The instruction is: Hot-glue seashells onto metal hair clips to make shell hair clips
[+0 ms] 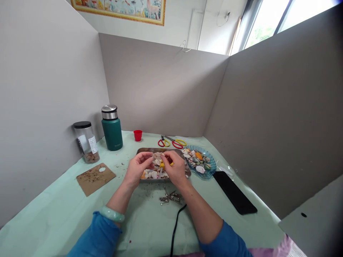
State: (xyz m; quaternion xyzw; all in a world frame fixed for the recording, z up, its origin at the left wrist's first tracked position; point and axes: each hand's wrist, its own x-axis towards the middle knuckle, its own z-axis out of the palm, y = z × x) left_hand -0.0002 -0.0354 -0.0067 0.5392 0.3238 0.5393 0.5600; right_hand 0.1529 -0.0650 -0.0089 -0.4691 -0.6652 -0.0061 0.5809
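Above a metal tray [150, 180] of shells, my left hand [138, 167] and my right hand [175, 167] pinch a small pale shell piece [157, 155] between their fingertips, one hand at each side. Its details are too small to tell. Beneath the hands, several white and orange shells [154, 174] and a yellow object [162, 165] lie in the tray. Right of the tray stands a blue scalloped plate [213, 165] heaped with shells.
Small metal pieces [170, 197] and a black cable [175, 225] lie in front. Left are a cardboard piece [93, 178], a jar [87, 142] and a green flask [112, 132]. Behind are a red cup [138, 135] and scissors [178, 143]; right, a black flat object [235, 192].
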